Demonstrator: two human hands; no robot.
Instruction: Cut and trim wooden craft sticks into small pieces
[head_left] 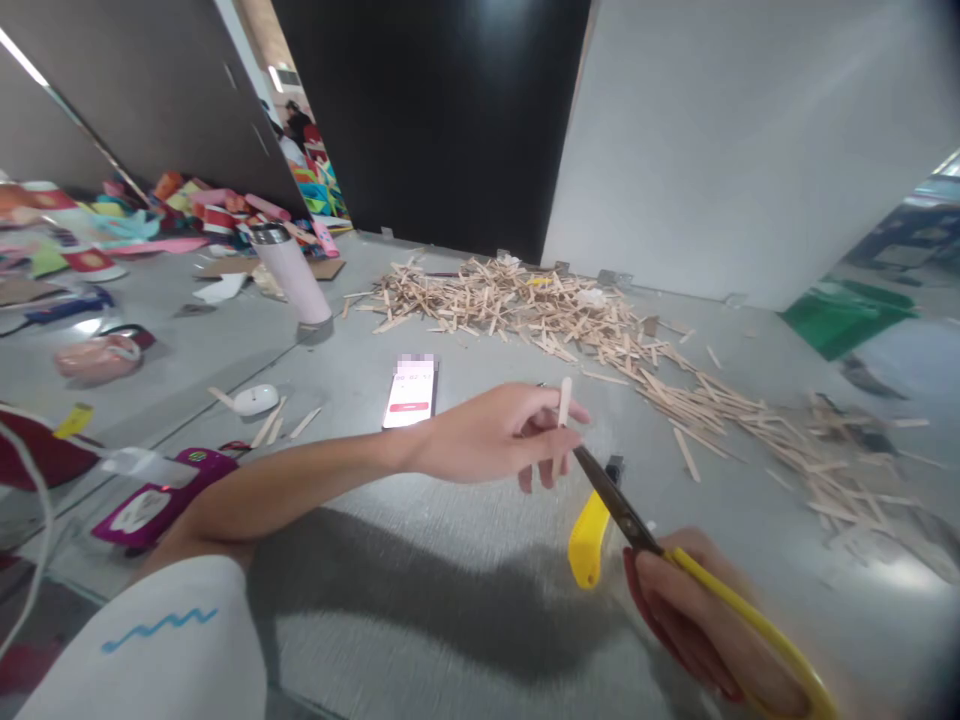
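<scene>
Near the middle of the view, my left hand (510, 435) pinches an upright wooden stick (565, 402) between thumb and fingers. My right hand (697, 610) is wrapped round the handles of yellow-and-red scissors (739, 605) at the lower right. The dark blades point up and left, their tips close to the lower part of the stick; whether they touch it is unclear. Below the blades a yellow box cutter (589, 540) lies on the grey table (450, 600). A long heap of wooden sticks (487, 300) spreads from the back middle to the right.
A lit phone (411, 393) lies behind my left forearm. Farther left are a pale bottle (292, 275), a white mouse (256, 400), a purple device (150, 510), cables, loose sticks and colourful craft scraps. Dark and grey panels (675, 150) stand behind; a green bin (847, 315) is at right.
</scene>
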